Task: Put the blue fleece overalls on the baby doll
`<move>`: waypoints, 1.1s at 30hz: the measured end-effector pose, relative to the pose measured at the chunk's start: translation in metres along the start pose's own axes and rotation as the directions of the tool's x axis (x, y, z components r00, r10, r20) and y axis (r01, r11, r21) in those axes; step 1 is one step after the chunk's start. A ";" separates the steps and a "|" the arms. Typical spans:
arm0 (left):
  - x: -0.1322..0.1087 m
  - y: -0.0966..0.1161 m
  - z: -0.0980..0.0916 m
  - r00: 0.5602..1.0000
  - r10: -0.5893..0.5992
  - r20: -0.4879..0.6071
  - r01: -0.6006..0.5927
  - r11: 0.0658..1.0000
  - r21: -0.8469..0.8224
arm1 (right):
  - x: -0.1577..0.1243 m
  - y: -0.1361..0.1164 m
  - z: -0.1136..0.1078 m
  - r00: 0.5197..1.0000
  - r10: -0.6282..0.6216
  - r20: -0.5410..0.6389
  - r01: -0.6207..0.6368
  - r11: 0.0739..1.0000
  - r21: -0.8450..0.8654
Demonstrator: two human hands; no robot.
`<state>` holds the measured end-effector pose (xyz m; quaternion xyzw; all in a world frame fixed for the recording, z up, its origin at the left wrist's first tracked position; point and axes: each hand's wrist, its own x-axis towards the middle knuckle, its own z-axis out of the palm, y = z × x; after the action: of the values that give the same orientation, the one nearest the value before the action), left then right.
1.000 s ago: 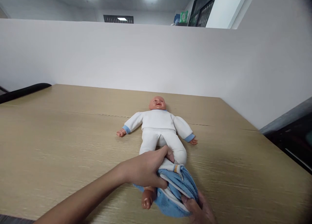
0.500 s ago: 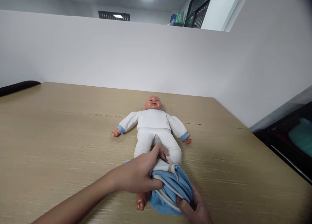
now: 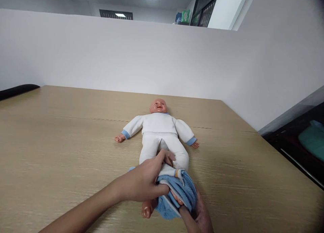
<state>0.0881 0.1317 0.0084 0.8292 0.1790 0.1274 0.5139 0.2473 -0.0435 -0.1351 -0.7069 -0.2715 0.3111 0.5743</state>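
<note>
A baby doll (image 3: 159, 124) in a white suit with blue cuffs lies on its back, head away from me. Blue fleecy pants (image 3: 186, 187) with a white lining are bunched around its lower legs. My left hand (image 3: 145, 180) reaches across the legs, its fingers and thumb closed on the gathered cloth. On the near right side, my right hand (image 3: 198, 214) grips the bunched pants, thumb at the opening. One bare doll foot (image 3: 147, 209) sticks out below my left wrist. Pink toes (image 3: 176, 196) seem to show inside the opening; most of that leg is hidden.
The wooden table (image 3: 71, 138) extends around the doll. A white partition (image 3: 126, 54) stands at its far edge. A black curved object (image 3: 19, 90) is at the far left. Beyond the right edge, a dark recess holds green cloth (image 3: 312, 140).
My right hand has shifted slightly left and deeper at the pants opening, where pink toes now seem to show. My left hand stays nearly in place.
</note>
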 end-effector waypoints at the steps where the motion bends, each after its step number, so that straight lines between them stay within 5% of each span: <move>1: 0.000 0.000 0.000 1.000 0.000 0.004 0.000 1.000 -0.014 | 0.000 -0.004 -0.001 1.000 -0.007 0.013 0.006 1.000 0.009; 10: -0.003 -0.003 0.000 0.997 -0.066 0.032 0.067 0.997 -0.029 | 0.002 -0.007 -0.001 0.999 0.034 -0.018 -0.034 0.999 -0.003; 16: -0.006 -0.004 0.002 0.997 -0.065 0.029 0.065 0.998 -0.022 | 0.002 -0.014 0.012 0.995 -0.087 0.055 0.077 0.986 0.149; 22: -0.007 -0.013 0.003 0.999 0.030 -0.025 -0.031 0.999 -0.018 | 0.015 -0.042 0.011 0.986 -0.163 0.040 0.147 0.954 0.260; 25: -0.006 -0.019 0.003 0.993 0.105 -0.047 -0.107 0.993 -0.041 | 0.032 -0.047 -0.002 0.973 -0.172 0.152 0.142 0.971 0.194; 29: -0.006 -0.029 -0.001 0.984 0.140 -0.107 -0.137 0.990 0.029 | 0.057 -0.055 -0.020 0.907 -0.250 0.338 0.257 0.966 0.024; 33: -0.007 -0.034 -0.008 0.975 0.187 -0.122 -0.173 0.978 0.117 | 0.073 -0.077 -0.031 0.779 -0.377 0.501 0.445 0.895 -0.018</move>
<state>0.0734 0.1491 -0.0186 0.8577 0.1431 0.2184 0.4429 0.3161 0.0055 -0.0641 -0.5666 -0.5751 0.3259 0.4920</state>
